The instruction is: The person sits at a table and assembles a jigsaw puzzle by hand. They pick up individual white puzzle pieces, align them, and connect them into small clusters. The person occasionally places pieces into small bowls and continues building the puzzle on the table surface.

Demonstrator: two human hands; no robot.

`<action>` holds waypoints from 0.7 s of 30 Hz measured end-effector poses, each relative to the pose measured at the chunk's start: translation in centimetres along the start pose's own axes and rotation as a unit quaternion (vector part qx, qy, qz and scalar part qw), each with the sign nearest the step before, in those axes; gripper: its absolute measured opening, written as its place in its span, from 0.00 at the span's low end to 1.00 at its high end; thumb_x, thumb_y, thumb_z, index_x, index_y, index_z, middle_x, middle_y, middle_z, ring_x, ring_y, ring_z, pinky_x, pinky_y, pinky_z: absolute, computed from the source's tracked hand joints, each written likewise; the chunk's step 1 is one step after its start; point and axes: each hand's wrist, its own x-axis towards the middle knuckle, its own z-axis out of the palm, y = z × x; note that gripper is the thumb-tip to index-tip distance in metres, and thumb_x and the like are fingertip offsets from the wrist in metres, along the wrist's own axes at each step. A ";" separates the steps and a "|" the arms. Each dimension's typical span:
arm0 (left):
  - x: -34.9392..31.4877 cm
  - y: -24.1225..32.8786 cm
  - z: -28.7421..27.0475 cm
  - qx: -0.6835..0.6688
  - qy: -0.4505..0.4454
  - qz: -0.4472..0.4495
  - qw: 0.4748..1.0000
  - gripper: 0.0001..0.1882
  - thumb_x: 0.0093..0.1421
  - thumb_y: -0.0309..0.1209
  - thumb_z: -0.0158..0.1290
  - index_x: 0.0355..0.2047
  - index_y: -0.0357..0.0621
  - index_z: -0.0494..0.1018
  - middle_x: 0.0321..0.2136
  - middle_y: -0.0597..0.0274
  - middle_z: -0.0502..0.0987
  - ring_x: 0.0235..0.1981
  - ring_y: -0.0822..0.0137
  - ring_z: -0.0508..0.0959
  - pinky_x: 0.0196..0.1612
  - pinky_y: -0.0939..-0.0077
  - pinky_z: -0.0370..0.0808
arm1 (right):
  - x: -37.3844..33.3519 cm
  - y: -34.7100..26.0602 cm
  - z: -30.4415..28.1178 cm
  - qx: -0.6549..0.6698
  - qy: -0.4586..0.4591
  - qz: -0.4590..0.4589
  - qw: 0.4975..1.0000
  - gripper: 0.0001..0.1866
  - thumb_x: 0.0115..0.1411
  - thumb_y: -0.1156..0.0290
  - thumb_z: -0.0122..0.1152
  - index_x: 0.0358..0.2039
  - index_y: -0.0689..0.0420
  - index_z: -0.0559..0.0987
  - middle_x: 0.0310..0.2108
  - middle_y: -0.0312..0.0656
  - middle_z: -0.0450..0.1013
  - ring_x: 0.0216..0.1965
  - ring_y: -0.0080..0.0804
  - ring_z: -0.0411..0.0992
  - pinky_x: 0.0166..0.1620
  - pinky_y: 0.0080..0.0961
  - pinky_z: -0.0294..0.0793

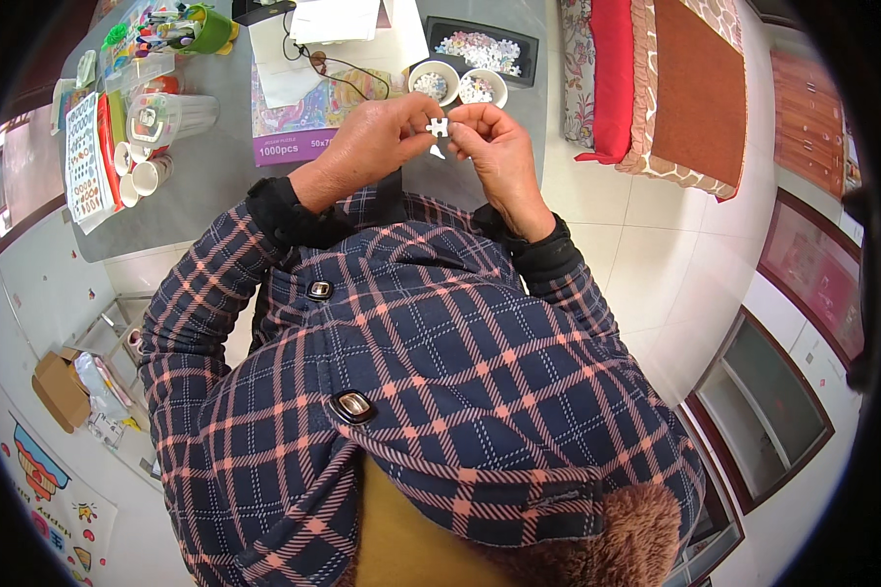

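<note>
A small white jigsaw puzzle piece point(439, 127) is pinched between my two hands above the near edge of the table. My left hand point(374, 139) grips its left side with thumb and fingertips. On its right side, the fingertips of my right hand point(499, 155) are closed on it too. Just beyond my hands stand two white paper cups, the left cup point(416, 73) and the right cup point(502, 90), both with puzzle pieces inside. Behind them, a black tray point(529, 61) bears a heap of loose pieces. A small white scrap point(437, 152) shows below the held piece; its kind I cannot tell.
A purple puzzle box point(289, 149) lies left of my hands, with white papers point(335, 20) and a dark cord on it. Farther left are a green pen holder point(208, 31), a clear plastic container point(184, 115), paper cups point(150, 176) and a sticker sheet point(86, 157). A red-edged covered seat point(612, 78) stands right.
</note>
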 end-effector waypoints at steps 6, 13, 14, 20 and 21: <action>1.5 -0.1 0.0 0.040 0.014 0.049 0.998 0.15 0.54 0.25 0.58 0.43 0.43 0.74 0.28 0.58 0.79 0.27 0.66 0.79 0.30 0.75 0.75 | 0.8 -0.1 -0.7 0.001 0.005 -0.026 1.000 0.06 0.58 0.78 0.60 0.36 0.61 0.77 0.27 0.33 0.74 0.26 0.16 0.71 0.30 0.13 0.69; 2.3 -0.7 -0.2 0.049 -0.023 0.056 0.997 0.12 0.54 0.27 0.57 0.40 0.44 0.74 0.27 0.56 0.78 0.27 0.62 0.79 0.30 0.70 0.74 | 0.9 1.0 -0.7 0.033 0.022 -0.035 0.999 0.05 0.57 0.77 0.59 0.35 0.61 0.78 0.26 0.32 0.74 0.25 0.15 0.70 0.29 0.12 0.69; 2.4 -1.1 -0.4 0.054 -0.028 0.061 0.996 0.12 0.54 0.29 0.58 0.39 0.44 0.74 0.26 0.57 0.78 0.27 0.60 0.79 0.29 0.69 0.74 | 0.9 1.2 -1.0 0.014 0.029 -0.010 0.999 0.05 0.58 0.76 0.59 0.36 0.61 0.78 0.26 0.32 0.74 0.25 0.15 0.70 0.29 0.12 0.68; 2.9 -3.5 -3.2 0.040 -0.043 0.034 0.998 0.12 0.53 0.29 0.59 0.39 0.43 0.75 0.25 0.57 0.77 0.25 0.62 0.77 0.28 0.70 0.73 | 0.9 2.5 -3.7 -0.305 0.099 -0.104 0.941 0.08 0.57 0.75 0.57 0.37 0.61 0.80 0.29 0.38 0.76 0.26 0.24 0.73 0.31 0.20 0.72; 2.9 -3.9 -3.7 0.037 -0.043 0.020 0.998 0.12 0.53 0.29 0.59 0.39 0.43 0.75 0.25 0.58 0.77 0.25 0.62 0.77 0.27 0.71 0.73 | 1.0 2.5 -4.4 -0.355 0.109 -0.113 0.922 0.09 0.55 0.75 0.55 0.37 0.60 0.80 0.34 0.43 0.76 0.29 0.33 0.75 0.35 0.25 0.74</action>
